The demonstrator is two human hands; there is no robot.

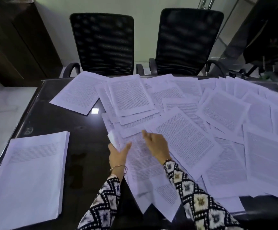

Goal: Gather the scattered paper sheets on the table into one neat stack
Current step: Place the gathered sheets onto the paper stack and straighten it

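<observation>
Printed white paper sheets [184,138] lie scattered and overlapping across the middle and right of the dark glossy table [55,118]. A neat stack of sheets [30,176] rests at the near left. One sheet [80,92] lies apart at the far left of the spread. My left hand [118,155] grips the left edge of a sheet [139,156] near the table's middle, thumb on top, and that edge curls up. My right hand [156,145] rests flat on the same sheets, fingers stretched forward.
Two black mesh office chairs [103,44] [188,42] stand behind the far edge of the table. A dark cabinet [15,40] is at the far left. Bare dark tabletop shows between the stack and the scattered sheets.
</observation>
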